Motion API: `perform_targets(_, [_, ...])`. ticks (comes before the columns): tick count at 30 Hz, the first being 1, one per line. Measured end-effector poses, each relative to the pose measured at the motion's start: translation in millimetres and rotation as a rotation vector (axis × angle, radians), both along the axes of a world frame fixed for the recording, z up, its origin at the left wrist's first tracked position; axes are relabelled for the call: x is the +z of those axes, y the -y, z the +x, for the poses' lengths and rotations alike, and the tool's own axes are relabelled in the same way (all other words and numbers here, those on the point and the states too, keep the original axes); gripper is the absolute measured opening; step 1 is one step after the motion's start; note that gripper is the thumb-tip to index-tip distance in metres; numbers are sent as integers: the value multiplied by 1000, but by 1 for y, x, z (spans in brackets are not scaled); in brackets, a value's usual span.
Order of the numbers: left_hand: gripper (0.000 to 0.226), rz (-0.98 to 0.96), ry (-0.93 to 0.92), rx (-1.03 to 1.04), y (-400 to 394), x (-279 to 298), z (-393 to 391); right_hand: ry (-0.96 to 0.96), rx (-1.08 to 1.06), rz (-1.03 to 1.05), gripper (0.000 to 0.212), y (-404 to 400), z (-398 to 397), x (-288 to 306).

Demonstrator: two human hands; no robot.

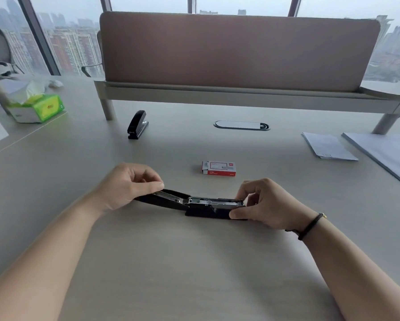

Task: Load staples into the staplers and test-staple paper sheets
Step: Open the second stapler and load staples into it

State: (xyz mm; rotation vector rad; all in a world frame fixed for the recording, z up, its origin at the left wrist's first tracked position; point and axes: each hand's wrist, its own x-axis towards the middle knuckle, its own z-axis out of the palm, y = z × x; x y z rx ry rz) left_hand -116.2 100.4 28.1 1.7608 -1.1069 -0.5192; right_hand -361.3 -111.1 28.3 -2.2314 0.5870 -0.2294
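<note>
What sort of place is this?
Most likely a high-rise office: a desk with a fabric divider, staplers and stacked paper, and big windows overlooking city towers.

The pale desk (171,262) carries two black staplers (137,124) (194,203), a staple box (219,168), paper stacks (328,145), and seemingly a tissue pack (37,108).
</note>
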Motion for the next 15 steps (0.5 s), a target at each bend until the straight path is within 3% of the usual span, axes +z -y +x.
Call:
perform_targets(7, [63,153,22,-81,-5,0,5,-32,0,41,23,-2,-2,2])
perform_targets(12, [28,264,-2,-214,-2,8,7,-38,47,14,23,-1,-4,1])
perform_targets(15, [37,314,32,-211,9,14,16,-34,96,18,28,2,-5,4])
